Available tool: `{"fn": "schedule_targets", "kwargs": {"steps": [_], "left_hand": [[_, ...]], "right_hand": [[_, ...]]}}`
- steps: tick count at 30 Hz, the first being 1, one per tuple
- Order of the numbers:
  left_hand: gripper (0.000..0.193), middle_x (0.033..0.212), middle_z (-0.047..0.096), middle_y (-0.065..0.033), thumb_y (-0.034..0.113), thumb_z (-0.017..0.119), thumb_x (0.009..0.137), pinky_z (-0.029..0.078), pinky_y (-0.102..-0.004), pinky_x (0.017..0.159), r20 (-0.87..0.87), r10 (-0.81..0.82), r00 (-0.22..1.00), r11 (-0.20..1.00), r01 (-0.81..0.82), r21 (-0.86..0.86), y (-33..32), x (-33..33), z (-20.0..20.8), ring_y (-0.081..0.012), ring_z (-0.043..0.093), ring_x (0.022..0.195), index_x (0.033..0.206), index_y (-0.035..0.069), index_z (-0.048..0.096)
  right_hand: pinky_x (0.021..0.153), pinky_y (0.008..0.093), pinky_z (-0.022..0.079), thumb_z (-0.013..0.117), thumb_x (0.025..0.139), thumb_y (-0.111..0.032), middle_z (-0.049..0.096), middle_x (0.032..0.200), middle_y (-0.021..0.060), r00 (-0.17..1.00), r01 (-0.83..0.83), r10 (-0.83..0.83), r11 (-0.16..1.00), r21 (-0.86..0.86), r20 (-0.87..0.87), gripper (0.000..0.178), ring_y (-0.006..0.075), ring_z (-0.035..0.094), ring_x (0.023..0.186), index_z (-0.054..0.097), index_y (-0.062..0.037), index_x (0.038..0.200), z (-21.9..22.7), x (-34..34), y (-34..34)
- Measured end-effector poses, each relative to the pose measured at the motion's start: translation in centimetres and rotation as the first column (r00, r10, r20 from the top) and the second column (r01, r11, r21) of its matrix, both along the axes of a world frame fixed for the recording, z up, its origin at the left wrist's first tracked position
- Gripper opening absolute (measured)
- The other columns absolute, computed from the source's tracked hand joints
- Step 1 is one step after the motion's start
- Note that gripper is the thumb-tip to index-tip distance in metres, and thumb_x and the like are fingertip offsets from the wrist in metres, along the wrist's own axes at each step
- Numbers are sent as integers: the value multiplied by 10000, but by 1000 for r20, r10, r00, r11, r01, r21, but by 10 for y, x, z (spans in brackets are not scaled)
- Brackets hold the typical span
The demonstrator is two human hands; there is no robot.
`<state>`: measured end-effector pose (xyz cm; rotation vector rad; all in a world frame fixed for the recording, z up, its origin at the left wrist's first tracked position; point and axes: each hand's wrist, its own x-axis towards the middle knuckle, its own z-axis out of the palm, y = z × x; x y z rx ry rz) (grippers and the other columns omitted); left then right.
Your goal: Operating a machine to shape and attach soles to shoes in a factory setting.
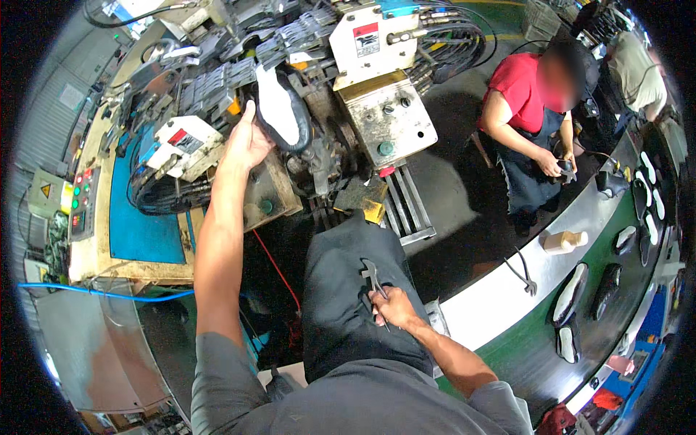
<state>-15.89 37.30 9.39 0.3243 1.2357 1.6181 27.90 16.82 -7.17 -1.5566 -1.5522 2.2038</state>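
Note:
A shoe upper (280,109) with a white bottom and dark edge sits sole up in the machine (319,156) ahead of me. Beside it my left hand (249,143) is raised, thumb up and apart from the fingers, at the shoe's left edge. Whether the fingers touch the shoe is hard to see. Over my dark apron (355,254), my right hand (392,305) is closed round the handles of metal lasting pincers (370,272), whose jaws point away from me.
Metal control boxes (388,119) and bundled hoses flank the machine. Right of me curves a bench with a white edge (478,308), bearing more pincers (527,279), a bottle (565,242) and several shoes (570,293). A co-worker in red (516,90) works beyond. A red cable hangs below.

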Motion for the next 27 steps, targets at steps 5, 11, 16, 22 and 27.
{"fn": "schedule_targets", "kwargs": {"steps": [5,11,16,22,27], "left_hand": [[393,1248,761,-135,365,668,1076,607,-512,999,104,-75,992,996,70,56,21,-19,-12,-312,736,1089,1333,69,694],[431,1174,702,-105,318,613,1112,642,-427,891,-228,-110,967,981,143,132,-30,32,3,-239,734,991,1451,62,542],[532,1260,665,-74,288,617,1115,591,-354,915,-293,-153,944,961,211,178,-136,116,4,-179,679,1098,1560,43,457],[664,1511,587,-97,191,688,1082,435,-365,1173,-183,-222,958,974,211,-80,-239,191,-91,-203,569,1348,1666,70,397],[799,1657,456,-144,195,696,1081,404,-394,1226,-94,-421,902,866,369,-338,-296,244,-170,-260,457,1506,1737,103,249]], "right_hand": [[572,386,600,618,1104,-320,729,725,123,1000,-30,30,1000,-1,-6,414,216,734,584,676,49,925,2,-6,3],[560,384,569,613,1103,-301,713,719,104,1000,14,-14,999,37,4,394,201,702,560,670,44,920,-4,3,-8],[546,361,505,666,1067,-357,655,677,37,985,173,-169,980,100,-46,328,156,619,530,684,-42,976,-11,23,-11],[844,395,555,735,871,-150,708,974,151,998,28,-51,776,631,19,390,272,699,907,657,0,1222,9,65,-1],[759,474,550,706,829,-77,658,949,237,995,-83,87,381,921,54,393,407,678,837,651,30,1203,72,36,41]]}}
